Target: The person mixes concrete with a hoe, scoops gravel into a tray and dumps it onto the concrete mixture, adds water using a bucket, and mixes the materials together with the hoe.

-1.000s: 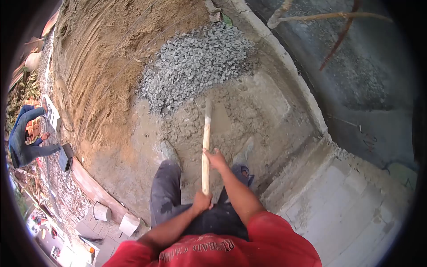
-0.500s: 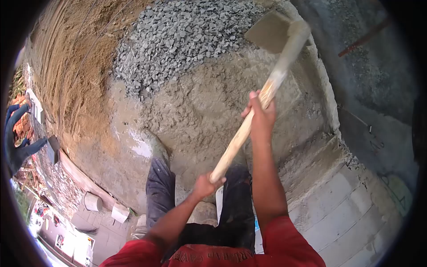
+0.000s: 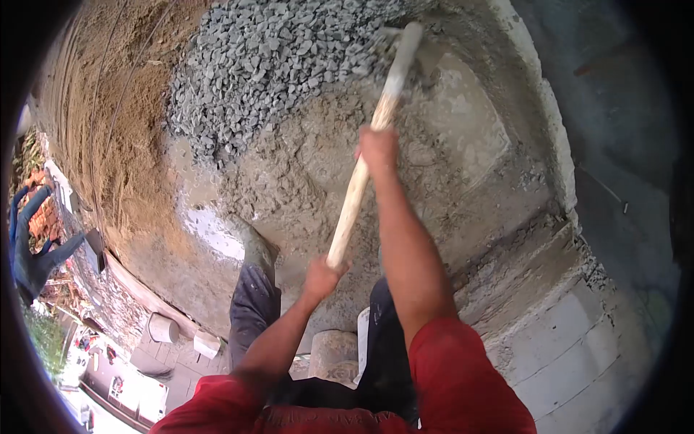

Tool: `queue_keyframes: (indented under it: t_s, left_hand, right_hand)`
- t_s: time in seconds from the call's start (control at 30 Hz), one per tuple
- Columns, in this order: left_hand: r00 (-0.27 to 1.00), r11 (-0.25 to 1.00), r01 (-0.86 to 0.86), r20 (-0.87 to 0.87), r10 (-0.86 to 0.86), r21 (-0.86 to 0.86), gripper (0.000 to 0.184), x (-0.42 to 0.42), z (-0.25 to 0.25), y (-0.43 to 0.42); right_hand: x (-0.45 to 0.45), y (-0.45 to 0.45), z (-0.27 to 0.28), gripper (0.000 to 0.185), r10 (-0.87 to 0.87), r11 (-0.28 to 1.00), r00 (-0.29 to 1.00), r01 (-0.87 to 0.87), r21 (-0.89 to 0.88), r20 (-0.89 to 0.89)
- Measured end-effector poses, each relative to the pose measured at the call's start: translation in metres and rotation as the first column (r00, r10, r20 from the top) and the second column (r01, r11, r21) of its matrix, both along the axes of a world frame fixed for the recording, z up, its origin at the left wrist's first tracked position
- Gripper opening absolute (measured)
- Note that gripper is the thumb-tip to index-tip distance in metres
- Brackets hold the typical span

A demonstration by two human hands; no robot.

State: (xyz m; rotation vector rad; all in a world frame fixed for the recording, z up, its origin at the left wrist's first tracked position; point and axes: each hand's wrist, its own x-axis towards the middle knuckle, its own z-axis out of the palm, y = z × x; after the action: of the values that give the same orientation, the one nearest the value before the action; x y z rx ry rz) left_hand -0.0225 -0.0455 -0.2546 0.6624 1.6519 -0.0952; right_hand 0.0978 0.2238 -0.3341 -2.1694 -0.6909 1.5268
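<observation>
Both my hands are wrapped round the wooden handle of a hoe [image 3: 354, 197]. My left hand [image 3: 324, 278] is closed at the handle's near end, close to my knees. Farther up the shaft, my right hand [image 3: 379, 150] grips it about midway. The far end of the hoe reaches the right edge of a heap of grey gravel [image 3: 267, 61]; its blade is mostly hidden there among stones. Wet grey mortar [image 3: 303, 170] spreads beneath the handle, between the gravel and my boots.
Brown sand [image 3: 134, 145] is heaped to the left. A low concrete edge [image 3: 553, 137] borders the mix on the right, with blocks [image 3: 549, 347] below it. A bucket [image 3: 163, 328] stands at lower left. Another person [image 3: 36, 257] is at the far left.
The hoe has swung down and left from its raised position, its head now at the gravel's edge. Both hands have moved left and farther away from my body with it.
</observation>
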Motion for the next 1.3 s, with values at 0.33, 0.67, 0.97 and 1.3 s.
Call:
queue_keyframes:
  t_s: [0.33,0.67,0.97,1.3]
  left_hand:
    - [0.994,1.0,-0.002,-0.109,-0.001,-0.024,0.041,0.057,0.095,-0.085]
    - [0.98,0.943,0.195,-0.02,-0.197,0.271,0.037,-0.024,-0.127,0.163]
    - [1.0,1.0,0.017,-0.016,-0.017,-0.012,0.039,-0.004,-0.032,0.011]
    - [0.943,0.904,0.327,-0.035,-0.33,0.277,0.042,-0.095,-0.104,0.076]
  right_hand:
    - [0.043,-0.101,0.05,0.03,-0.271,0.96,0.937,0.248,-0.126,-0.219]
    - [0.041,0.125,-0.064,0.024,-0.392,0.855,0.902,0.43,0.288,-0.181]
    - [-0.009,-0.001,-0.02,0.035,-0.115,0.991,0.988,0.107,0.082,0.101]
    - [-0.017,0.012,0.074,0.025,-0.51,0.736,0.818,0.575,0.357,-0.266]
